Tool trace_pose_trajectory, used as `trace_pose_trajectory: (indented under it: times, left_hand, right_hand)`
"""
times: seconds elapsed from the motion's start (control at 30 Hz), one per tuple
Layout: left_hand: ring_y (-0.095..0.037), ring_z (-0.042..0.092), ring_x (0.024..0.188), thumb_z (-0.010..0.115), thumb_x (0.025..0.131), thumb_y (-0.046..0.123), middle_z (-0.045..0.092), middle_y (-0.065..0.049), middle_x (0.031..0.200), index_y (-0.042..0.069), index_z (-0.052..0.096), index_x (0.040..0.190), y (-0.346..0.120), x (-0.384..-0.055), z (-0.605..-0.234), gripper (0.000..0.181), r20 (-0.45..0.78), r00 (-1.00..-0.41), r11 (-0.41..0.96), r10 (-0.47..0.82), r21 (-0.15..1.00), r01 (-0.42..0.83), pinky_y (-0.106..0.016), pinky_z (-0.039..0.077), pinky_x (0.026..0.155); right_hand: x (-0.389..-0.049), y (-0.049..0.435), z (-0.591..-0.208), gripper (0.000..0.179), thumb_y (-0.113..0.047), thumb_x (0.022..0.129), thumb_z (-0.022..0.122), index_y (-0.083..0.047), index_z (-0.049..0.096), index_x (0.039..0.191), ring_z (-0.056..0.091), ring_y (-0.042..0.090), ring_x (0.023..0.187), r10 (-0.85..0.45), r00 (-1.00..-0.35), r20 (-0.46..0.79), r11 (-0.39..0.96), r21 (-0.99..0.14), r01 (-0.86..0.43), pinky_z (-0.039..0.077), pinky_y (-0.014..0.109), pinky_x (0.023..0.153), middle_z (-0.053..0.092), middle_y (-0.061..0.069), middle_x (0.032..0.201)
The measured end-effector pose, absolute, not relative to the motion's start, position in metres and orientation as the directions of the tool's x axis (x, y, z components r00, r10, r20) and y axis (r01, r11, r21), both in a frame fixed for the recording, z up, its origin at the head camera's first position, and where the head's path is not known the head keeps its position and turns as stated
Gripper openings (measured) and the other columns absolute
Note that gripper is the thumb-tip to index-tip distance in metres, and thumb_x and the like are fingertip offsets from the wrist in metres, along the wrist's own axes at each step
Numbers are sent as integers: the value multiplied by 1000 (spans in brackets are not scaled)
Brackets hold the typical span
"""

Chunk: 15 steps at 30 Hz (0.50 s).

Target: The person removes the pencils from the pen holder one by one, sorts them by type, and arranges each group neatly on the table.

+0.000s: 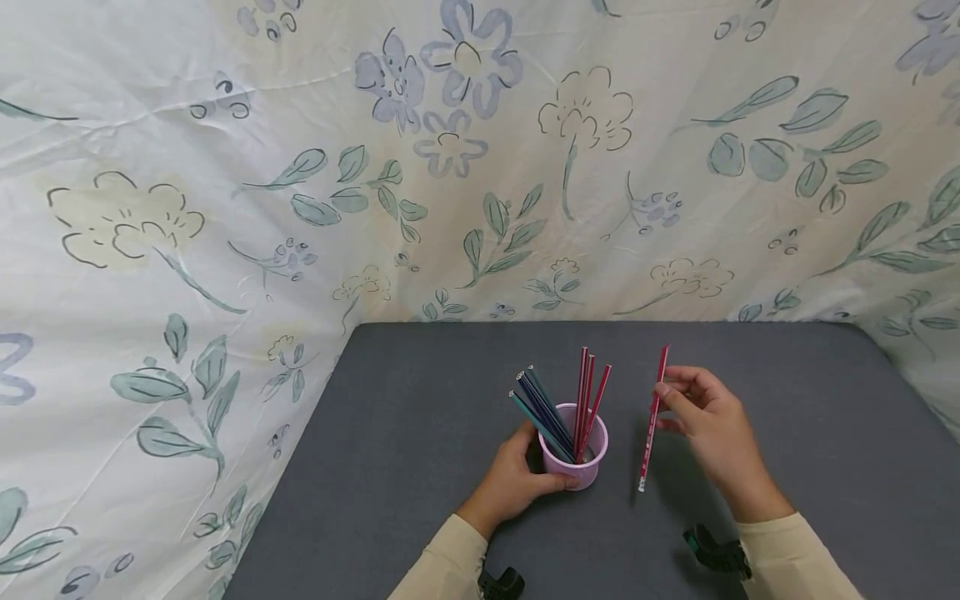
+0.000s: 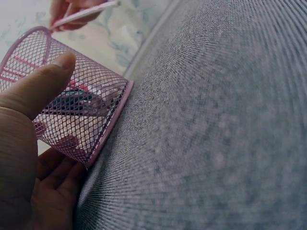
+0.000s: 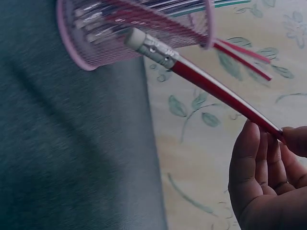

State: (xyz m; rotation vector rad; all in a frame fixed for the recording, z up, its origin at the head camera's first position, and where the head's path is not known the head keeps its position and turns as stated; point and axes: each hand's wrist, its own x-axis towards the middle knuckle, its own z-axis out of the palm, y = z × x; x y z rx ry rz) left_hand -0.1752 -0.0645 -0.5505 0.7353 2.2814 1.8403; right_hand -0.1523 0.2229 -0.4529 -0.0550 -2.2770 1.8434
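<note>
Pencil (image 1: 651, 432) in red, with its white eraser (image 3: 135, 38) end lowest, is pinched between the thumb and fingers of the right hand (image 1: 708, 425), at three o'clock from the pink mesh cup (image 1: 588, 477) and apart from it. The left hand (image 1: 512, 478) curls round the cup from eight o'clock, thumb across the near wall. Red pencils (image 1: 581, 400) inside lean towards twelve and one o'clock, blue and teal pencils (image 1: 542, 408) towards ten or eleven. If the held pencil were lowered among the red ones, its eraser could catch on the rim or knock their shafts, since they crowd that part of the mouth; a light pinch so far above the eraser might then let it swivel. The cup (light, by the look of the mesh) could tip should the left hand loosen while something pushes sideways. The right wrist view shows silver ends clustered near the cup's base, which the head view hides, yet there the eraser overlaps the cup, and only the head view makes the gap plain. The left wrist view alone shows fingers (image 2: 60, 179) low beside the base, close to the grey table (image 1: 420, 433).
</note>
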Motion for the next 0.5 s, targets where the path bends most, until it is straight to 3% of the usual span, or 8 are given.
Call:
trace_pose_trajectory:
  times: [0.5]
  left_hand:
    - [-15, 60, 134, 100, 82, 20, 66, 4, 144, 27, 53, 157, -64, -175, -550, 89, 207, -874, 138, 440, 946, 294, -39, 42, 117]
  right_hand:
    - [-155, 235, -492, 40, -17, 115, 61, 9, 54, 143, 68, 14, 95, 88, -996, 16, 270, -963, 9, 64, 38, 74, 63, 27, 121]
